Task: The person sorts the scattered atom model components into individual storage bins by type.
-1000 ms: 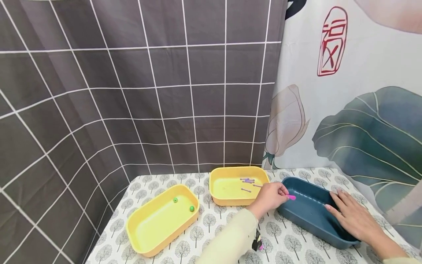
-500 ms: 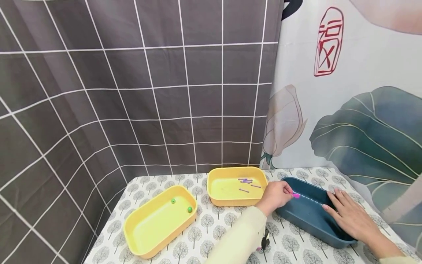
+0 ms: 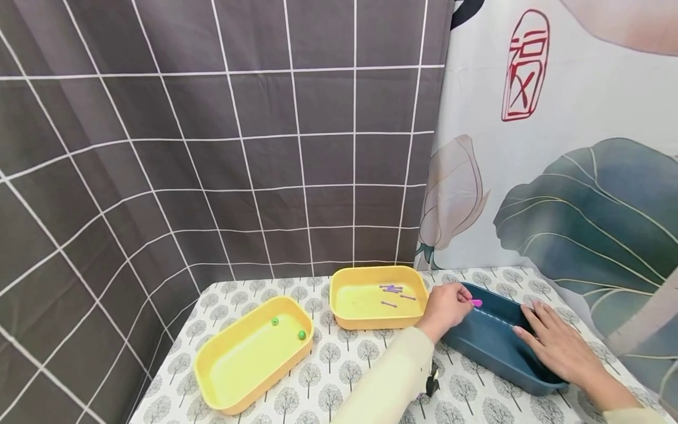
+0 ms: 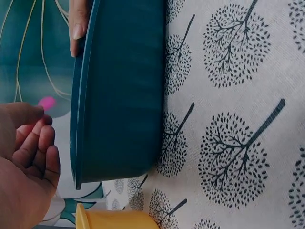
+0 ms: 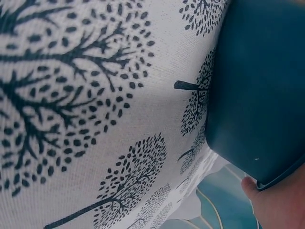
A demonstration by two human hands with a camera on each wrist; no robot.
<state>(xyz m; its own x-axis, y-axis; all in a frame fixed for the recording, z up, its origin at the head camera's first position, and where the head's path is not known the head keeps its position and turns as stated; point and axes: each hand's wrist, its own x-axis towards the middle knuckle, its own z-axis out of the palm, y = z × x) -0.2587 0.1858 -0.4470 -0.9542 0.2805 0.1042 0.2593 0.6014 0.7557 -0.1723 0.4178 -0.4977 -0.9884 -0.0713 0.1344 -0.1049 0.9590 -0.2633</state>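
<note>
My left hand (image 3: 446, 307) is above the left end of a dark blue tub (image 3: 489, 338). Its thumb and fingers pinch a small pink spoon-shaped piece (image 3: 477, 303), mostly hidden in the grip. In the left wrist view only the rounded pink end (image 4: 47, 102) shows past the thumb. The right hand (image 3: 561, 350) rests on the tub's far right rim with fairly straight fingers, the thumb towards the inside. From the right wrist view, part of that hand (image 5: 276, 202) touches the rim.
A yellow tub (image 3: 378, 323) at the back holds several small purple sticks (image 3: 393, 288). Left of it, another yellow tub (image 3: 254, 353) contains two green balls (image 3: 301, 335). A tree-print cloth (image 3: 328, 377) covers the table; curtains (image 3: 318, 147) hang behind.
The left hand has moved slightly right and away from me relative to the tubs, carrying the pink piece along the blue tub's left end. The right hand keeps its place on the rim.
</note>
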